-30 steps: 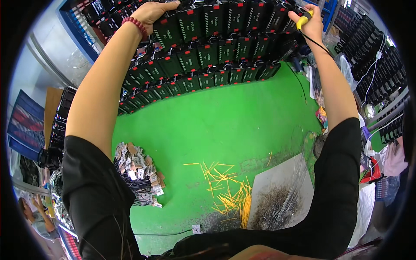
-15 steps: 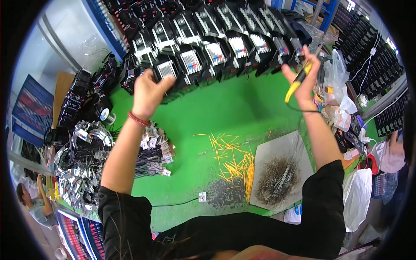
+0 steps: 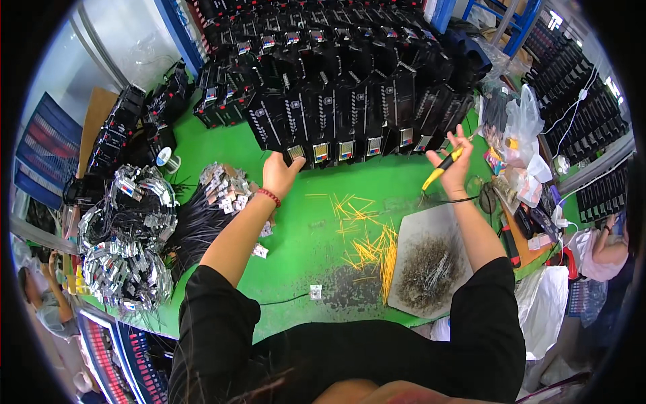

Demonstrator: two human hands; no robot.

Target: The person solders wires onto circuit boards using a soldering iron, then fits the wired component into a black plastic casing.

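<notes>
A row of black plastic housings point(image 3: 328, 111) stands across the green table in front of me, small metal-and-coloured parts showing along its lower edge. At the row's left end my left hand point(image 3: 279, 174) grips the lower corner of the end housing, thumb in front; its other fingers are partly hidden. By the right end is my right hand point(image 3: 456, 168), fingers partly spread, with a yellow-and-black soldering iron point(image 3: 442, 167) held across the palm. The iron's tip points up and away, and its dark cord trails from the lower end.
Loose yellow sticks point(image 3: 377, 249) lie mid-table beside a grey board point(image 3: 431, 296) strewn with dark debris. Bundled wired parts point(image 3: 128, 236) and a solder spool point(image 3: 168, 159) sit left. Plastic bags point(image 3: 525, 128) and pliers point(image 3: 509, 244) are right. More housings stand behind.
The row of housings has turned from tilted, with its inner sides showing, to standing with outer faces toward me. Both hands have come lower, the left one also rightward.
</notes>
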